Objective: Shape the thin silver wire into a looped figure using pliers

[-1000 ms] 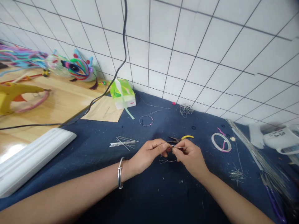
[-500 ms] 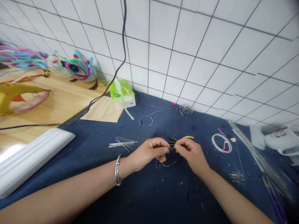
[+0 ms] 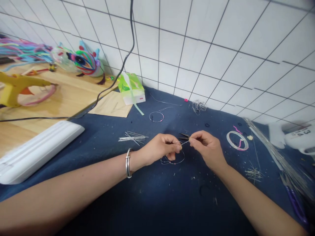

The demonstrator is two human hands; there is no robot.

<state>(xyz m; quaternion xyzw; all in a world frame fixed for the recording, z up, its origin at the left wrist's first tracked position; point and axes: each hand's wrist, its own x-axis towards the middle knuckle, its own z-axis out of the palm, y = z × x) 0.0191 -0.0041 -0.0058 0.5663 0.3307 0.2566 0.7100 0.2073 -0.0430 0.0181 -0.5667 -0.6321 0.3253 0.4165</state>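
Note:
My left hand point(image 3: 165, 148), a silver bangle on its wrist, is closed in a pinch on a thin silvery wire point(image 3: 185, 142). The other end of this short stretch sits between the thumb and forefinger of my right hand point(image 3: 205, 146). Below my left fingers hangs a wire loop with small pink beads point(image 3: 174, 163); whether it is one piece with the pinched wire, I cannot tell. Dark pointed plier jaws point(image 3: 184, 135) lie just behind, their handles hidden by my right hand. A second beaded wire ring point(image 3: 156, 117) rests farther back on the dark blue cloth.
Cut wire pieces point(image 3: 133, 137) lie left of my hands. A tape-like ring point(image 3: 237, 141), long wire bundle point(image 3: 268, 147) and purple-handled tool point(image 3: 296, 203) are at right. A tissue pack point(image 3: 131, 88), white bar point(image 3: 41, 150) and yellow glue gun point(image 3: 22, 88) are at left.
My hands have drawn slightly apart, and the wire between them now runs straighter, slanting up to the right. The yellow handle seen behind my right hand is now hidden. The view has shifted slightly.

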